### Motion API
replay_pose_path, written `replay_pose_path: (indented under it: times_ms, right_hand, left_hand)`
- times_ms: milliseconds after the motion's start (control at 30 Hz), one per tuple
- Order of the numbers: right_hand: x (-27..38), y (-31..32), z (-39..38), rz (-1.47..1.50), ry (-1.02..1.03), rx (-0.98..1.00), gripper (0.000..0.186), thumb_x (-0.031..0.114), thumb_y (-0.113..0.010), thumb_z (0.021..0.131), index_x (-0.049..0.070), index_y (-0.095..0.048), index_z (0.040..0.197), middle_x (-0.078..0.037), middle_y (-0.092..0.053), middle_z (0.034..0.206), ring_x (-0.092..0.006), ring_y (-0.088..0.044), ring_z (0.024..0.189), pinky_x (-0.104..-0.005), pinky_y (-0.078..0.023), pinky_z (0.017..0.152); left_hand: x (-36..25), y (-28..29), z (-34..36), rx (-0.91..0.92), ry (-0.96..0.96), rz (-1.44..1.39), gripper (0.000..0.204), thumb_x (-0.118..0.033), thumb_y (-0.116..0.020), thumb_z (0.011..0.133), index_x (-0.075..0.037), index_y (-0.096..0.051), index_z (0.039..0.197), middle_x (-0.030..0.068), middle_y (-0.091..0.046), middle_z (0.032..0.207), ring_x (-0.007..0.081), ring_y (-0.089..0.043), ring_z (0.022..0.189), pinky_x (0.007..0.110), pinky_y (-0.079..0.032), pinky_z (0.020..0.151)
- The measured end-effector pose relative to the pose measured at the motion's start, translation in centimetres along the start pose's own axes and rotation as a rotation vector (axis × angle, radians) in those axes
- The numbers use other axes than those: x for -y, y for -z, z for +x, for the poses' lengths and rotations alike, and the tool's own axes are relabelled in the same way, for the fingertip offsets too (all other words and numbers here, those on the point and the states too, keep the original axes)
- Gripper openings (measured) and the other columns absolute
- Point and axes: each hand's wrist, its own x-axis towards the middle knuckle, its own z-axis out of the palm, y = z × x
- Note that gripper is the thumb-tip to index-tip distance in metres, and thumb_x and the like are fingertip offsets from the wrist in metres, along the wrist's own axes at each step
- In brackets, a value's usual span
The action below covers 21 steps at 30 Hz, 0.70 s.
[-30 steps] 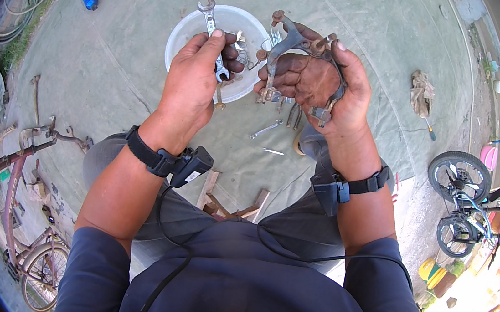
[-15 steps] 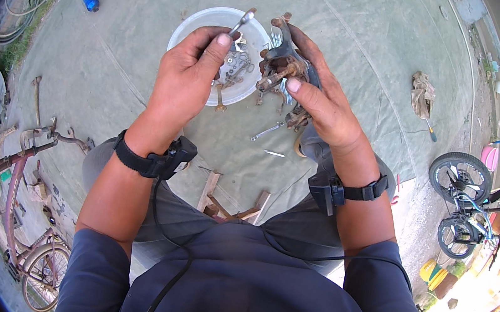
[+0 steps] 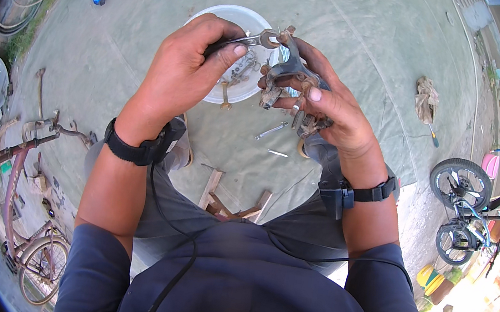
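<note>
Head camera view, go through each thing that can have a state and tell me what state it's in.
Wrench: gripped in left hand, its end on the brake part.
Rusty brake part: held up in right hand.
White bowl: on the ground, holding small parts.
Small bicycle: lying on its side.
</note>
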Motion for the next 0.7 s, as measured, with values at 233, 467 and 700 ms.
replay_pose_path:
  times_ms: [233, 467, 700]
  right_hand:
    - [0.2, -0.1, -0.4, 0.086, -0.046, 0.063, 0.087, 0.045, -0.063, 0.091, 0.0, -0.026, 0.155, -0.021, -0.057, 0.133, -0.0314, -0.059, 0.123, -0.0435, -0.05, 0.1]
    - [-0.2, -0.2, -0.3, 0.121, -0.054, 0.062, 0.088, 0.048, -0.062, 0.091, -0.002, -0.026, 0.154, -0.021, -0.053, 0.137, -0.0316, -0.056, 0.126, -0.0452, -0.051, 0.098]
    - [-0.5, -0.3, -0.2, 0.15, -0.044, 0.06, 0.088, 0.048, -0.062, 0.092, -0.002, -0.026, 0.154, -0.02, -0.054, 0.134, -0.0307, -0.057, 0.122, -0.0459, -0.052, 0.095]
  left_hand:
    - [0.2, 0.2, -0.1, 0.057, 0.02, -0.071, 0.017, -0.011, -0.069, 0.092, 0.001, -0.066, 0.103, 0.0101, -0.065, 0.09, 0.0202, -0.062, 0.08, 0.031, -0.051, 0.073]
    - [0.2, -1.1, -0.7, 0.036, 0.171, -0.231, 0.018, -0.012, -0.067, 0.095, 0.002, -0.065, 0.107, 0.0071, -0.065, 0.092, 0.0142, -0.061, 0.082, 0.029, -0.05, 0.073]
    - [0.1, -1.6, -1.1, 0.058, 0.253, -0.242, 0.019, -0.012, -0.063, 0.099, 0.002, -0.063, 0.111, 0.0021, -0.066, 0.096, 0.0084, -0.058, 0.089, 0.025, -0.049, 0.081]
